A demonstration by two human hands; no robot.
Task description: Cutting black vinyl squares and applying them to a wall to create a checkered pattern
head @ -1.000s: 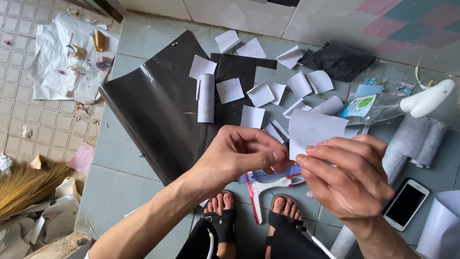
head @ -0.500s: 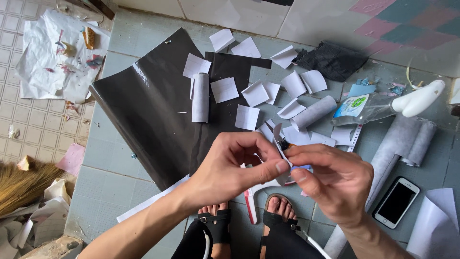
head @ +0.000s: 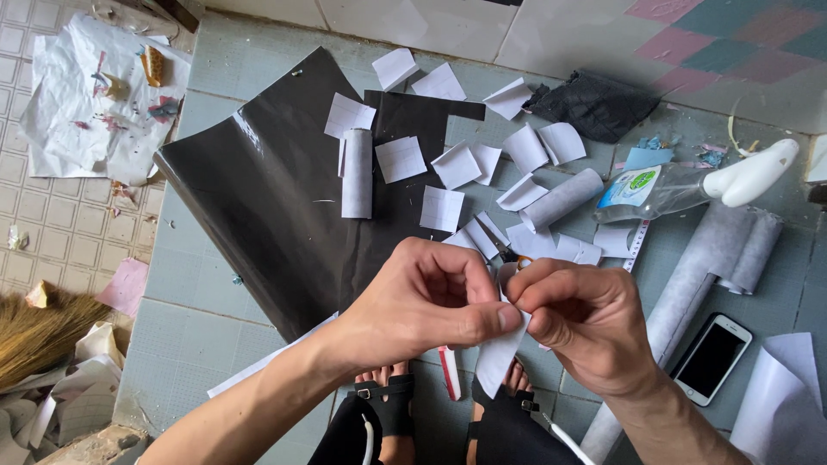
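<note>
Above my sandalled feet (head: 392, 405), my left hand (head: 422, 301) and right hand (head: 586, 323) pinch one white paper slip (head: 500, 357) between them, fingertips meeting. Its upper part is hidden inside my fingers; a red-handled tool (head: 450, 372) below is mostly covered by my hands.

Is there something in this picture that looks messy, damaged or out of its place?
Yes. Many white paper pieces lie scattered and curled across the black sheet and the tiled floor. A clear bottle lies on its side among them. At the left edge, crumpled paper scraps sit heaped beside a broom.
</note>
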